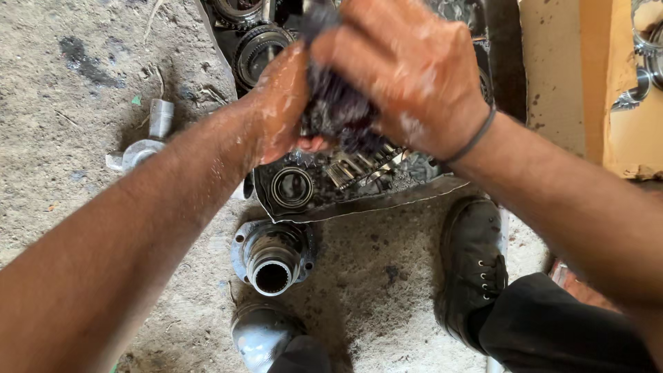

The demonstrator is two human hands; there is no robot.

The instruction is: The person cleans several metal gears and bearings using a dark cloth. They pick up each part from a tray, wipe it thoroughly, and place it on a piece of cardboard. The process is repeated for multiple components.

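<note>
- Here I see both of my hands raised over a tray of oily parts, pressed together around a dark, soaked rag [338, 103].
- My left hand [280, 103] is wet and shiny, fingers wrapped tight on the rag from the left side.
- My right hand [407, 72] covers the rag from above and the right, closed firmly on it; a thin dark band [473, 138] sits at that wrist.
- The rag is bunched between the two palms, held above the tray, with a tuft sticking up past my right fingers.
- Below the hands lies a dark metal tray [359, 204] on the ground, holding a round bearing ring [291, 186], a splined gear piece [362, 166] and larger toothed gears [259, 48] toward the top.
- Just in front of the tray, on the dirt floor, a flanged hub [273, 257] stands with its splined bore facing up.
- To the left a small grey metal fitting [148, 138] lies well apart from the tray.
- My black shoe [473, 259] rests right of the hub, near the tray's edge.
</note>
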